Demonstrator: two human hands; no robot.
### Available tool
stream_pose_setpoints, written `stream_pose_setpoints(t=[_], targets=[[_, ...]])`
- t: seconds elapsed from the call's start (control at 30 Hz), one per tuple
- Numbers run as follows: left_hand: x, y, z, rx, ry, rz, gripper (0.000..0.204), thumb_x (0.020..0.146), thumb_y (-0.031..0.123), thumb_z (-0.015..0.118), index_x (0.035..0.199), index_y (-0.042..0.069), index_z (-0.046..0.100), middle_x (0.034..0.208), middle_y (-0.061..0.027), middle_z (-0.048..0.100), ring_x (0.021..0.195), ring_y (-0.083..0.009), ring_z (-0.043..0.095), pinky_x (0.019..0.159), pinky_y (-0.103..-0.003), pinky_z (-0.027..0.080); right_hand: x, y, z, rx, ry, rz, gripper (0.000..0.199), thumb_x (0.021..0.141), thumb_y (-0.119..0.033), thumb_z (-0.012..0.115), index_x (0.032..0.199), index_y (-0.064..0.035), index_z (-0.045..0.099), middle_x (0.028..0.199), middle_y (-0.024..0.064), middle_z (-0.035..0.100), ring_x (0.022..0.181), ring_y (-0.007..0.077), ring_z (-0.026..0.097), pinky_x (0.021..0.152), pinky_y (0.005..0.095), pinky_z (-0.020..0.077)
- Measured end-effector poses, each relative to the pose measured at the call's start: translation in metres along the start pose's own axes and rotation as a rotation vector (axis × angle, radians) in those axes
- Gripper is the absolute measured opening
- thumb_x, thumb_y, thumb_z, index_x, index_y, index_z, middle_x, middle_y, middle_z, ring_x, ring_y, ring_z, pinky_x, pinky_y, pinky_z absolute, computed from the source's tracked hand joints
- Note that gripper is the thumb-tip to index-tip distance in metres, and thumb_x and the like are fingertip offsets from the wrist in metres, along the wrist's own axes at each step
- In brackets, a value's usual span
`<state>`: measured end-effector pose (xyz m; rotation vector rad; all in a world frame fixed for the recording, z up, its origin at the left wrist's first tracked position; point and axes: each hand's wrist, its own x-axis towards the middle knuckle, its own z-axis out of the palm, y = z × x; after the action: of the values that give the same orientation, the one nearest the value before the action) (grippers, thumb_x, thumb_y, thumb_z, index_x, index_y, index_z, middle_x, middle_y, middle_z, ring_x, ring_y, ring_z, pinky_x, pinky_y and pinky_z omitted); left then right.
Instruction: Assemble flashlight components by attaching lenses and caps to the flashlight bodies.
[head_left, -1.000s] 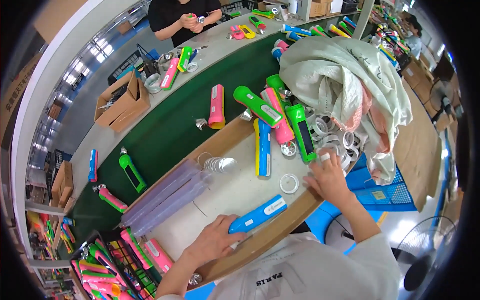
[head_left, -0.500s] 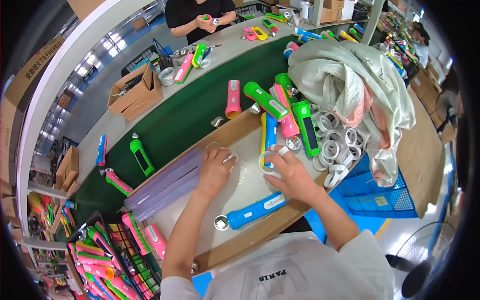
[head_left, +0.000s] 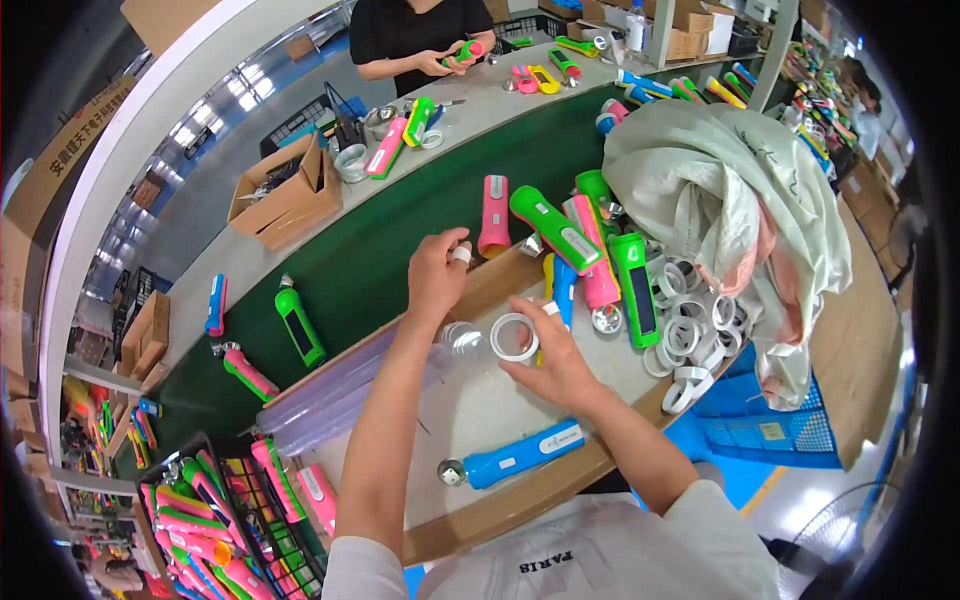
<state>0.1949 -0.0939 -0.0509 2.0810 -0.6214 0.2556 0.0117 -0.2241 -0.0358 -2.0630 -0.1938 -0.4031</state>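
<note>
My right hand (head_left: 555,360) is closed on a white ring (head_left: 497,349), held upright over the cardboard tray (head_left: 560,467); its middle looks clear. Beyond the tray's far edge, my left hand (head_left: 437,272) has its fingers curled at the green surface, left of a pink flashlight (head_left: 494,215); what they grip is hidden. Between my arms, a short stack of clear discs (head_left: 462,338) lies in the tray. Long purplish clear plastic sleeves (head_left: 325,400) lie along its left part. Nearer to me rests a blue flashlight (head_left: 525,455) with a silver reflector at its end.
Several flashlights (head_left: 555,228) and a pile of white rings (head_left: 690,325) crowd the tray's right end, beside a pale sack (head_left: 720,170). A black crate (head_left: 262,500) of flashlights stands lower left. Across the green belt (head_left: 400,215), a person (head_left: 430,45) handles a flashlight.
My left hand has moved from inside the tray to beyond its far edge. My right hand has raised and turned the white ring. Clear discs now show where my left hand was.
</note>
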Motion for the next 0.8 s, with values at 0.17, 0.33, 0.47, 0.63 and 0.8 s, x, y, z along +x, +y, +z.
stream_pose_setpoints(t=[0.17,0.33,0.47,0.63,0.8], targets=[[0.052,-0.004,0.056,0.126,-0.22,-0.267,0.064,0.08,0.03,0.069,0.132,0.001,0.045,0.109,-0.0268,0.062,0.1,-0.0412,0.062,0.088,-0.046,0.049,0.003,0.003,-0.001,-0.002,0.016,-0.037,0.078,0.072,0.003,0.073,0.14,-0.0064,0.036,0.117,0.0177,0.042,0.081,0.0208,0.053,0.08,0.0338,0.0479],[0.059,-0.019,0.057,-0.041,-0.229,-0.417,0.08,0.074,0.023,0.071,0.139,-0.004,0.034,0.11,-0.0248,0.062,0.098,-0.0343,0.064,0.086,-0.04,0.051,0.005,0.007,-0.004,-0.015,0.075,-0.042,0.075,0.069,0.002,0.075,0.135,-0.007,0.042,0.11,0.0128,0.046,0.085,0.022,0.051,0.085,0.034,0.0443],[0.036,0.001,-0.002,-0.856,-0.066,-0.486,0.062,0.083,0.013,0.066,0.136,-0.005,0.04,0.116,-0.0153,0.057,0.103,-0.0215,0.058,0.087,-0.033,0.049,0.006,0.001,-0.009,0.087,0.037,0.041,0.078,0.073,0.001,0.073,0.141,-0.0062,0.036,0.117,0.0161,0.046,0.088,0.0237,0.054,0.083,0.0348,0.0476],[-0.02,0.069,-0.074,-1.209,-0.142,-0.298,0.057,0.089,0.019,0.064,0.136,0.0,0.039,0.13,-0.0134,0.051,0.106,-0.0224,0.058,0.095,-0.04,0.05,-0.002,0.006,0.008,0.235,-0.012,0.185,0.08,0.074,-0.006,0.076,0.141,-0.005,0.032,0.122,0.0163,0.051,0.101,0.025,0.057,0.085,0.0333,0.0497],[-0.079,0.097,-0.096,-1.272,-0.113,-0.253,0.075,0.081,0.018,0.074,0.141,0.002,0.033,0.131,-0.0126,0.05,0.109,-0.0249,0.058,0.093,-0.04,0.05,-0.009,-0.009,0.028,0.624,-0.225,0.312,0.086,0.074,-0.015,0.081,0.142,-0.005,0.029,0.125,0.0179,0.051,0.106,0.0235,0.058,0.088,0.034,0.0505]])
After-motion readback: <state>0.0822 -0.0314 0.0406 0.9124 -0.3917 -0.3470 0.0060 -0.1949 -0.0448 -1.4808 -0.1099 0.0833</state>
